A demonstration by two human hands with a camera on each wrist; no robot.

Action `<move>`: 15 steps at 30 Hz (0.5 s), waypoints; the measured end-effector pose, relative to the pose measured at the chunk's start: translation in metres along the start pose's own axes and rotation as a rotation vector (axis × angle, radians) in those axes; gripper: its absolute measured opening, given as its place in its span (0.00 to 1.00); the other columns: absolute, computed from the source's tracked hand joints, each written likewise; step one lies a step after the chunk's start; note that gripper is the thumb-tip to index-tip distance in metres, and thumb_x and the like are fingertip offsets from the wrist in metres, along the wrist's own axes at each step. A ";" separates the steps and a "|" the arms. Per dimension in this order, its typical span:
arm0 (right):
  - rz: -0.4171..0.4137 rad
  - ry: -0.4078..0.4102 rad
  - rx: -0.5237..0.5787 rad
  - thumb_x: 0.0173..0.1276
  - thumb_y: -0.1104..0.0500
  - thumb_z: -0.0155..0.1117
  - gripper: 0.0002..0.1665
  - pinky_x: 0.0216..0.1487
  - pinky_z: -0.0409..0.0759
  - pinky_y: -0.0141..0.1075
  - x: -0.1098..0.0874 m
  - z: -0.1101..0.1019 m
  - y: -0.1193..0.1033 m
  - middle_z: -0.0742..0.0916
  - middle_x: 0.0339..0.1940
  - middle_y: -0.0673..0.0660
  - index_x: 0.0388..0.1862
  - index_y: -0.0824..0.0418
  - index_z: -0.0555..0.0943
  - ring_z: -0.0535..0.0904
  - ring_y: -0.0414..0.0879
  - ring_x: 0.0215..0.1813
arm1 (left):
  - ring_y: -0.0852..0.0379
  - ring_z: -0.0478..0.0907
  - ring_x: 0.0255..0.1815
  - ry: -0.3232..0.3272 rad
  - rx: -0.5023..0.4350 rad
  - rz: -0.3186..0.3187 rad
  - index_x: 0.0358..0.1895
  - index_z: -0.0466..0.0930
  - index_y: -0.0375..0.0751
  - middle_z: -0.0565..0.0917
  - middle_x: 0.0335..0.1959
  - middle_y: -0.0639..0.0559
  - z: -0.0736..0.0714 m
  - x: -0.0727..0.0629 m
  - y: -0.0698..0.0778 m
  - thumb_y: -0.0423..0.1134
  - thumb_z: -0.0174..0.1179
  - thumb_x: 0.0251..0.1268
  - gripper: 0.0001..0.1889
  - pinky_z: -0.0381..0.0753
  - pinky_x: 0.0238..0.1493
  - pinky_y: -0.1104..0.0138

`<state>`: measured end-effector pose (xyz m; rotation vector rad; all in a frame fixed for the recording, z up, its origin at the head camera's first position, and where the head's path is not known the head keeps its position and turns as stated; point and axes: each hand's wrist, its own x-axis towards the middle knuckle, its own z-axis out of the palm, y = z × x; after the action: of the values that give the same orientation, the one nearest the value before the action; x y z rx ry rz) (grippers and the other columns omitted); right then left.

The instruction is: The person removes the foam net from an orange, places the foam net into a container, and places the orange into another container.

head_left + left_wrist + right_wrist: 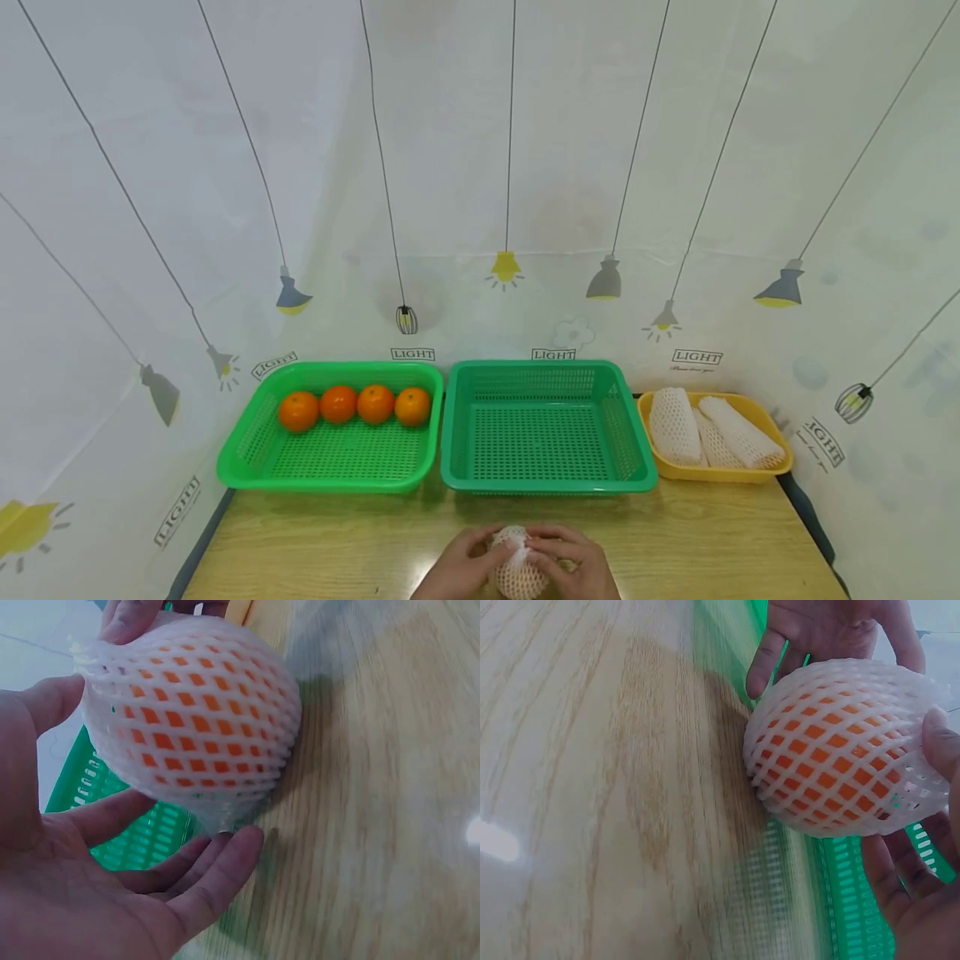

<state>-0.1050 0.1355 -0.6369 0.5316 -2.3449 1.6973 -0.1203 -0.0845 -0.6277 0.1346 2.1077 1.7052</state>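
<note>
An orange in a white foam net (519,577) is between my two hands at the table's near edge; orange peel shows through the mesh in both wrist views. My left hand (461,567) holds it from the left, its thumb at the gathered net end and its fingers curved around the side (90,862). From the other side my right hand (577,567) grips the net, thumb on top and fingers underneath (922,900). The net's open end lies bunched near both thumbs.
Several bare oranges (339,404) sit in a bright green basket (330,483) at the back left. A darker green basket (547,485) stands in the middle. Several foam nets (738,433) lie in a yellow basket (716,475) at the right. A wall rises behind them.
</note>
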 end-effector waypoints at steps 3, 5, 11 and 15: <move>-0.115 0.021 -0.042 0.64 0.63 0.74 0.12 0.43 0.86 0.31 0.001 0.002 0.003 0.92 0.47 0.56 0.45 0.49 0.92 0.86 0.44 0.49 | 0.37 0.77 0.62 0.040 0.085 0.029 0.69 0.77 0.44 0.77 0.64 0.37 -0.004 -0.004 0.001 0.60 0.61 0.71 0.31 0.82 0.54 0.41; -0.152 0.031 -0.063 0.64 0.64 0.74 0.13 0.44 0.86 0.32 0.001 0.003 0.004 0.92 0.47 0.56 0.45 0.49 0.92 0.86 0.46 0.49 | 0.34 0.76 0.64 0.027 0.059 0.057 0.71 0.75 0.45 0.73 0.68 0.35 -0.006 -0.006 0.000 0.57 0.63 0.71 0.31 0.81 0.57 0.40; -0.013 0.030 -0.025 0.64 0.59 0.75 0.10 0.39 0.86 0.33 0.003 0.004 -0.005 0.91 0.46 0.49 0.42 0.44 0.92 0.83 0.38 0.49 | 0.50 0.81 0.59 -0.108 -0.122 0.225 0.75 0.69 0.41 0.70 0.70 0.34 -0.004 -0.008 -0.010 0.42 0.74 0.62 0.38 0.86 0.54 0.64; -0.038 0.033 -0.020 0.63 0.61 0.76 0.10 0.35 0.84 0.32 0.004 0.006 -0.007 0.91 0.45 0.50 0.41 0.46 0.92 0.82 0.38 0.47 | 0.60 0.81 0.58 -0.077 -0.080 0.338 0.70 0.76 0.43 0.75 0.66 0.37 -0.001 -0.006 -0.016 0.41 0.74 0.62 0.32 0.84 0.55 0.69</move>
<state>-0.1054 0.1268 -0.6314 0.5370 -2.3115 1.6515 -0.1123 -0.0917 -0.6415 0.5512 2.0443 1.9345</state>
